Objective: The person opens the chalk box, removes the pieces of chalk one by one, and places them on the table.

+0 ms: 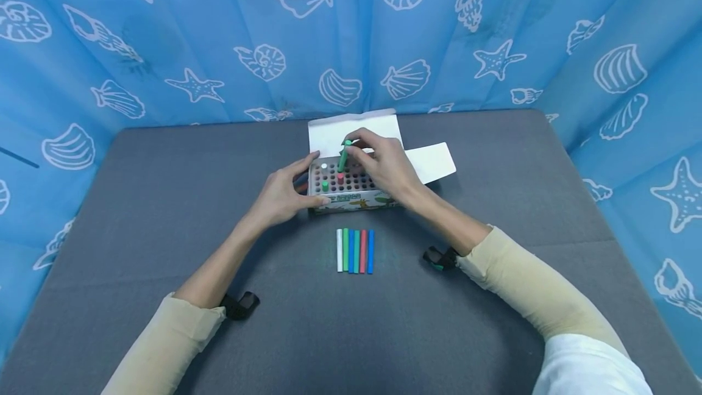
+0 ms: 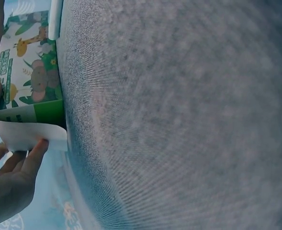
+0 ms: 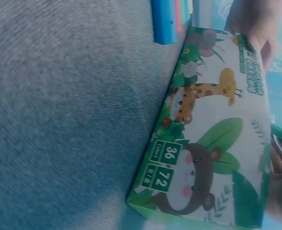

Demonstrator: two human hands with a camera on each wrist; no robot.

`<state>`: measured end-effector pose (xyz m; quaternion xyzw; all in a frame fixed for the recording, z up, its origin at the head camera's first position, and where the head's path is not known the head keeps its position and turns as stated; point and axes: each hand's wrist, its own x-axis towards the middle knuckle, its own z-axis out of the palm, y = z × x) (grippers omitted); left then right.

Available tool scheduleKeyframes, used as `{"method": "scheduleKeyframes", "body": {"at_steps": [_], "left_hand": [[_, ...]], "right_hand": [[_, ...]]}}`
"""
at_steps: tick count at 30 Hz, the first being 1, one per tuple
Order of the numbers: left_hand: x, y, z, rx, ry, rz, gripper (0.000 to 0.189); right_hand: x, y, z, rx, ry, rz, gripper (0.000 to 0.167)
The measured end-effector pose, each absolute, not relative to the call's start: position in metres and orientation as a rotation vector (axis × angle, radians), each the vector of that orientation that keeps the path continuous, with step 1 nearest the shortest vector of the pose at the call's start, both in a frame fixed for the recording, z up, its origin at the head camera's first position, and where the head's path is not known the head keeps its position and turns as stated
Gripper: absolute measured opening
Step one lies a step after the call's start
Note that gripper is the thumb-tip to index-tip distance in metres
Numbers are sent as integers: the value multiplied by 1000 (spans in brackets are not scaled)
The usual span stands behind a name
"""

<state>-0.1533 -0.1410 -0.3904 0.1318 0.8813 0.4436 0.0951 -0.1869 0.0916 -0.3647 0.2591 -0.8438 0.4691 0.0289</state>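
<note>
My left hand grips the left end of a white and green printed chalk box; its thumb lies at the front upper edge. In the left wrist view, its fingertips press the white end flap. Above the box, my right hand pinches a green chalk stick near its top. The stick stands slightly tilted, its lower end right at the holed tray. A white stick, a red stick and another green stick sit in holes.
Several chalk sticks in white, greens, blues and red lie side by side before the box on the grey table. The box's white lid opens backward, and a side flap extends right. A blue shell-print curtain hangs behind.
</note>
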Motion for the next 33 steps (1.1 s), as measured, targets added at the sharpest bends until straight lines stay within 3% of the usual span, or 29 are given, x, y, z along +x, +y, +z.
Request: {"method": "scheduleKeyframes", "body": {"at_steps": [33], "left_hand": [[-152,-140,-389,351,2568,1349,92]], "right_hand": [[-151,132,-348,507,-2578,1909,28]]}}
